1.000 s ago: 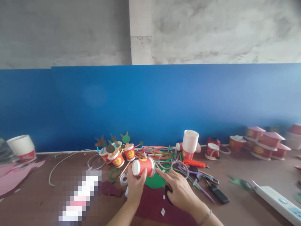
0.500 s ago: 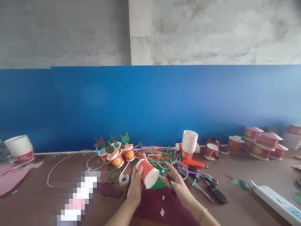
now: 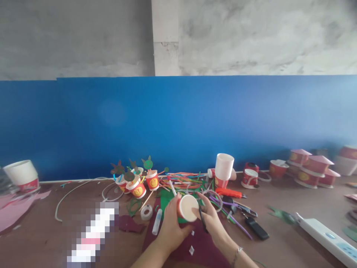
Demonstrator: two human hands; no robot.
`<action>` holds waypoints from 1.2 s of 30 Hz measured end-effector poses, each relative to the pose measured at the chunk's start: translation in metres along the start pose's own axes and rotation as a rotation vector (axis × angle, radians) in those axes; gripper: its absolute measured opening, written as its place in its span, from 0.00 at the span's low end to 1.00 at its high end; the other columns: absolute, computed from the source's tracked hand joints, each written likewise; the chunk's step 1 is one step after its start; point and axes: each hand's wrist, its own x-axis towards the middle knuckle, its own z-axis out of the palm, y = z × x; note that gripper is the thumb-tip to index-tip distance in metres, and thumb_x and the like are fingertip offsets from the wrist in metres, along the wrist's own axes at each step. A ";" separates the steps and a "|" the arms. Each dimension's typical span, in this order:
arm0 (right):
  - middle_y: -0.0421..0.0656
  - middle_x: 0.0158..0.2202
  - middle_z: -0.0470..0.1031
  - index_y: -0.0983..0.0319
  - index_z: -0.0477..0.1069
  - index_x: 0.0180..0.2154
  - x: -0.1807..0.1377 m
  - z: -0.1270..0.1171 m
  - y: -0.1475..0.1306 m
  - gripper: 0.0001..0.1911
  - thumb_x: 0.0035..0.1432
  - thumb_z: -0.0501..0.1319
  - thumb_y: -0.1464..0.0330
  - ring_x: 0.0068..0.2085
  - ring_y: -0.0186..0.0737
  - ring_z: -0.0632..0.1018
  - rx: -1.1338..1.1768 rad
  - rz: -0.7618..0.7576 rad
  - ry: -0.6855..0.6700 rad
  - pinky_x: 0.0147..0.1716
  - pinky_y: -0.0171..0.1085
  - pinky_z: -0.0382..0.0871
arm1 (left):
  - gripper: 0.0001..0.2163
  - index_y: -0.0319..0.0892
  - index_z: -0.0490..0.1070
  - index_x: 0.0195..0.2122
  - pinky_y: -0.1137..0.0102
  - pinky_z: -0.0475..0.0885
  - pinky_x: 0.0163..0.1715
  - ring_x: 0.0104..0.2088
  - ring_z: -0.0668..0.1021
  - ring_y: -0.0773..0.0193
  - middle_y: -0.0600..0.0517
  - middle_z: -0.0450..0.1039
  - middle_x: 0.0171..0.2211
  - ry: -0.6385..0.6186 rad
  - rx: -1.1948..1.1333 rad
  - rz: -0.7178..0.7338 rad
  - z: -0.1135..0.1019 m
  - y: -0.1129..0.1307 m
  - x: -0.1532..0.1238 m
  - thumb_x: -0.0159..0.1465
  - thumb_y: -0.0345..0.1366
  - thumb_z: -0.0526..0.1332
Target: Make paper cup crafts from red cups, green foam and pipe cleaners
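My left hand (image 3: pixel 174 227) is wrapped round the side of a red and white paper cup (image 3: pixel 188 208), whose round cream end faces me. On the cup's other side, my right hand (image 3: pixel 210 219) holds slim black-handled scissors (image 3: pixel 202 219); its fingers touch the cup's face and edge. A white stick with a red tip (image 3: pixel 171 186) shows behind the cup; whether it is attached I cannot tell. Beneath my hands lie a maroon sheet (image 3: pixel 206 247) and a green sheet (image 3: pixel 165 201), with small white squares (image 3: pixel 191 250) on the maroon one.
Decorated cups (image 3: pixel 138 190), a tape roll (image 3: pixel 146 212) and a clear tube (image 3: pixel 157 222) are on the left. Pipe cleaners (image 3: pixel 184 180) lie behind. Stacked cups (image 3: pixel 224 167), an orange cutter (image 3: pixel 229 192), a black fob (image 3: pixel 256 227) and a power strip (image 3: pixel 329 238) are on the right.
The cup has turned so its round end faces me more squarely, and moved slightly right. My left hand has shifted right with it; my right fingers now touch the cup.
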 end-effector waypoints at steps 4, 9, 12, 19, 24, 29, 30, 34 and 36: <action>0.32 0.22 0.64 0.62 0.49 0.61 -0.011 0.007 -0.008 0.42 0.48 0.65 0.65 0.24 0.32 0.66 -0.035 -0.084 -0.158 0.24 0.31 0.58 | 0.30 0.41 0.59 0.54 0.57 0.67 0.51 0.50 0.73 0.51 0.42 0.70 0.50 0.071 -0.097 -0.117 -0.003 0.012 0.006 0.50 0.37 0.66; 0.31 0.23 0.60 0.58 0.47 0.63 -0.014 0.004 -0.012 0.41 0.50 0.61 0.69 0.23 0.30 0.63 -0.170 -0.191 -0.273 0.25 0.32 0.59 | 0.28 0.40 0.58 0.51 0.63 0.70 0.46 0.44 0.77 0.56 0.46 0.74 0.43 0.134 -0.176 -0.357 -0.008 0.008 0.016 0.50 0.37 0.66; 0.32 0.23 0.60 0.60 0.52 0.61 -0.012 0.001 -0.008 0.37 0.50 0.59 0.71 0.24 0.31 0.63 -0.347 -0.260 -0.320 0.26 0.32 0.59 | 0.33 0.39 0.54 0.55 0.61 0.68 0.48 0.49 0.74 0.54 0.42 0.71 0.49 0.172 -0.187 -0.369 -0.008 -0.003 0.018 0.50 0.37 0.66; 0.31 0.22 0.62 0.61 0.46 0.62 -0.014 0.004 -0.004 0.40 0.49 0.58 0.74 0.23 0.30 0.63 -0.443 -0.266 -0.347 0.24 0.31 0.58 | 0.30 0.40 0.51 0.59 0.53 0.62 0.55 0.61 0.61 0.48 0.35 0.50 0.62 0.293 0.023 -0.016 -0.012 -0.006 0.010 0.57 0.37 0.62; 0.31 0.22 0.61 0.61 0.51 0.60 -0.012 0.000 -0.011 0.37 0.48 0.60 0.73 0.23 0.30 0.65 -0.302 -0.162 -0.426 0.24 0.31 0.57 | 0.03 0.41 0.68 0.34 0.54 0.65 0.53 0.59 0.63 0.48 0.40 0.53 0.61 0.266 0.205 0.117 -0.019 0.002 0.005 0.61 0.33 0.56; 0.30 0.22 0.58 0.61 0.56 0.56 -0.009 -0.012 -0.018 0.34 0.46 0.61 0.75 0.22 0.27 0.61 -0.303 -0.058 -0.528 0.22 0.30 0.54 | 0.07 0.41 0.67 0.30 0.59 0.70 0.48 0.56 0.67 0.52 0.40 0.57 0.59 0.292 0.204 0.076 -0.020 -0.002 0.009 0.64 0.34 0.53; 0.30 0.22 0.58 0.61 0.58 0.55 -0.009 -0.013 -0.019 0.34 0.45 0.61 0.76 0.22 0.27 0.59 -0.333 -0.053 -0.545 0.22 0.29 0.53 | 0.07 0.41 0.67 0.31 0.59 0.70 0.48 0.56 0.67 0.52 0.40 0.57 0.59 0.291 0.202 0.076 -0.020 -0.004 0.010 0.64 0.34 0.52; 0.29 0.20 0.54 0.62 0.61 0.53 -0.010 -0.010 -0.017 0.33 0.42 0.60 0.79 0.20 0.26 0.56 -0.460 -0.039 -0.577 0.19 0.28 0.49 | 0.06 0.42 0.67 0.34 0.61 0.70 0.46 0.54 0.69 0.54 0.40 0.58 0.58 0.266 0.189 0.062 -0.019 -0.008 0.010 0.64 0.33 0.51; 0.29 0.19 0.53 0.62 0.62 0.53 -0.012 -0.006 -0.016 0.34 0.40 0.59 0.80 0.20 0.26 0.55 -0.493 -0.025 -0.579 0.18 0.28 0.49 | 0.06 0.42 0.66 0.36 0.62 0.71 0.44 0.51 0.71 0.56 0.40 0.57 0.58 0.254 0.171 0.043 -0.019 -0.009 0.010 0.65 0.32 0.50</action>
